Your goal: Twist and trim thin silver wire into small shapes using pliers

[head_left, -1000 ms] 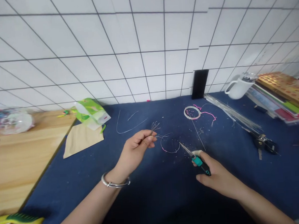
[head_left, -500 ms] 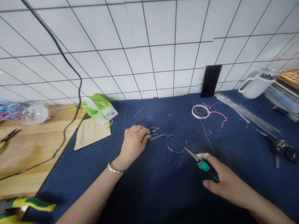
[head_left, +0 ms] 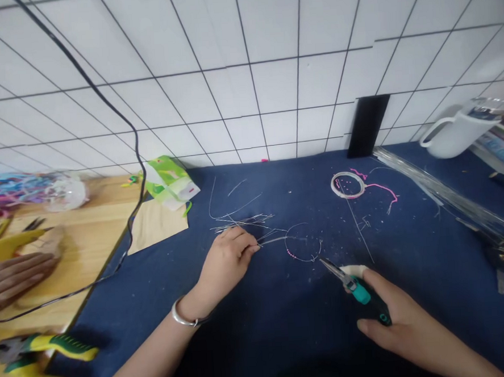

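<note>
My left hand point(head_left: 226, 255) is closed, with thumb and fingertips pinching thin metal wires point(head_left: 276, 239) that run out to the right. Just behind it a loose bundle of cut wires point(head_left: 243, 223) lies on the dark blue cloth. In my right hand point(head_left: 396, 310) are needle-nose pliers point(head_left: 354, 287) with teal and black handles, their tip pointing up and left. A curved wire with small pink beads point(head_left: 291, 254) lies between the hands, one end close to the pliers' tip. Whether the jaws touch it, I cannot tell.
A white ring with pink beads point(head_left: 349, 197), a wire bundle point(head_left: 442, 182), a black slab point(head_left: 368, 125) and a white mug point(head_left: 457, 133) are at the back right. Green-yellow pliers point(head_left: 52, 340) lie left, near another person's hand point(head_left: 18, 276) and a black cable point(head_left: 139, 189).
My left hand has moved slightly nearer, away from the wire bundle, with wires in its fingertips. The pliers stay near the beaded wire. Another person's hand has come in at left. The view has shifted.
</note>
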A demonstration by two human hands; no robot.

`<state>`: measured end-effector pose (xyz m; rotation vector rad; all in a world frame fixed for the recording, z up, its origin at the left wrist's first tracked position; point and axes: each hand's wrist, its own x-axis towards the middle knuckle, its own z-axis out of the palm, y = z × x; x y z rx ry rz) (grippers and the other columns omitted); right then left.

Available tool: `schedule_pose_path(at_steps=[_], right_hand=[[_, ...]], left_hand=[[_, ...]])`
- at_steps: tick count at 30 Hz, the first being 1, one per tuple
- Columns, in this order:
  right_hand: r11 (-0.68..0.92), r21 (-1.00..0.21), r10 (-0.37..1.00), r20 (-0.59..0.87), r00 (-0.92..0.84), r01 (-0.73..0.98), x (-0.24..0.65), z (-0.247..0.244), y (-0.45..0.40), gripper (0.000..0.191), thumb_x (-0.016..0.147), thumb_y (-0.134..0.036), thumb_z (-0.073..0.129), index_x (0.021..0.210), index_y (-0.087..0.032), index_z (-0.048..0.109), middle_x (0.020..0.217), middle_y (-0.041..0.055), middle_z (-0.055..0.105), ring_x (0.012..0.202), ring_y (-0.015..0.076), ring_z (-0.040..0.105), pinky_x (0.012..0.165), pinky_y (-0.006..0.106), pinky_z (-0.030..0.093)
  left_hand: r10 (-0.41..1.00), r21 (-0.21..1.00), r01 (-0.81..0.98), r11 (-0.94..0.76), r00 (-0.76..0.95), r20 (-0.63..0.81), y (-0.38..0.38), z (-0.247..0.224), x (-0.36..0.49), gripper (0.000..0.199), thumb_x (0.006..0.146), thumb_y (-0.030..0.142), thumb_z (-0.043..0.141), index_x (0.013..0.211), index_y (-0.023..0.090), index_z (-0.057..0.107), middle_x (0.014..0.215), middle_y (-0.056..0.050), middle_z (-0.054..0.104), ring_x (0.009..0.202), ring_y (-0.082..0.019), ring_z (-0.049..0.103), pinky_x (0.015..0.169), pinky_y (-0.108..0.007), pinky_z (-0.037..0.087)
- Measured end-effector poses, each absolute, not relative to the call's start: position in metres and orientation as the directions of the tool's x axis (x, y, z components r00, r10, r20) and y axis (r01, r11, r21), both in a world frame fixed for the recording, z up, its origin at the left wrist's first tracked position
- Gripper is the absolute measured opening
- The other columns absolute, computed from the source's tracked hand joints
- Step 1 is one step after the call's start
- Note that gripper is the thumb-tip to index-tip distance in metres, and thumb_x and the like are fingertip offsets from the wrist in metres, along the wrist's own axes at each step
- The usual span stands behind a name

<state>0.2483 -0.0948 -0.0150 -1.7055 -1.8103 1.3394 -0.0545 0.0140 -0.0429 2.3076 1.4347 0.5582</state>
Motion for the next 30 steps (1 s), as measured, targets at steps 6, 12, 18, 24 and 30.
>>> schedule_pose_path(at_steps=[6, 12, 18, 24, 30], right_hand=[[-0.160, -0.763, 0.893, -0.382, -0.238, 0.626, 0.252, -0.019, -0.095, 0.064, 0.072, -0.024, 0.056, 0.131, -0.027, 0.033, 0.132, 0.0074, 0.041, 0.121, 0.0296, 0.037, 0.101, 0.046, 0.030], [-0.139, -0.773, 0.893, -0.368, -0.259, 0.619, 0.253, -0.021, -0.097, 0.065, 0.070, -0.023, 0.057, 0.131, -0.027, 0.035, 0.132, 0.0070, 0.041, 0.121, 0.0294, 0.038, 0.101, 0.046, 0.031], [-0.136, -0.749, 0.891, -0.378, -0.251, 0.648, 0.253, -0.021, -0.098, 0.065, 0.071, -0.025, 0.058, 0.131, -0.028, 0.035, 0.134, 0.0059, 0.040, 0.123, 0.0294, 0.036, 0.102, 0.046, 0.029], [-0.130, -0.763, 0.893, -0.367, -0.259, 0.634, 0.251, -0.017, -0.096, 0.063, 0.069, -0.023, 0.058, 0.129, -0.028, 0.038, 0.131, 0.0058, 0.043, 0.120, 0.0294, 0.040, 0.100, 0.046, 0.032], [-0.128, -0.757, 0.879, -0.386, -0.279, 0.641, 0.252, -0.015, -0.097, 0.063, 0.070, -0.022, 0.056, 0.130, -0.027, 0.035, 0.133, 0.0073, 0.039, 0.122, 0.0292, 0.036, 0.102, 0.048, 0.028]], left_hand=[[0.966, 0.890, 0.455, -0.016, 0.238, -0.105, 0.013, -0.039, -0.056, 0.011, 0.078, 0.030, 0.054, 0.077, 0.020, 0.057, 0.070, 0.000, 0.056, 0.064, -0.013, 0.050, 0.061, -0.025, 0.040], [0.968, 0.739, 0.649, -0.182, 0.249, 0.020, 0.015, -0.049, -0.058, 0.009, 0.076, 0.022, 0.053, 0.080, 0.022, 0.062, 0.075, -0.001, 0.061, 0.069, -0.015, 0.054, 0.065, -0.026, 0.040], [0.915, 0.498, 0.776, -0.387, 0.390, 0.101, 0.025, -0.054, -0.055, 0.014, 0.081, 0.020, 0.049, 0.086, 0.022, 0.061, 0.084, -0.003, 0.061, 0.080, -0.017, 0.055, 0.074, -0.030, 0.042], [0.889, 0.202, 0.866, -0.457, 0.443, 0.115, 0.020, -0.056, -0.049, 0.015, 0.083, 0.018, 0.043, 0.083, 0.018, 0.058, 0.080, -0.007, 0.056, 0.081, -0.021, 0.052, 0.075, -0.034, 0.041], [0.920, 0.405, 0.830, -0.383, 0.384, 0.083, 0.010, -0.045, -0.050, 0.013, 0.084, 0.018, 0.039, 0.078, 0.018, 0.051, 0.072, -0.005, 0.055, 0.070, -0.019, 0.052, 0.067, -0.034, 0.041]])
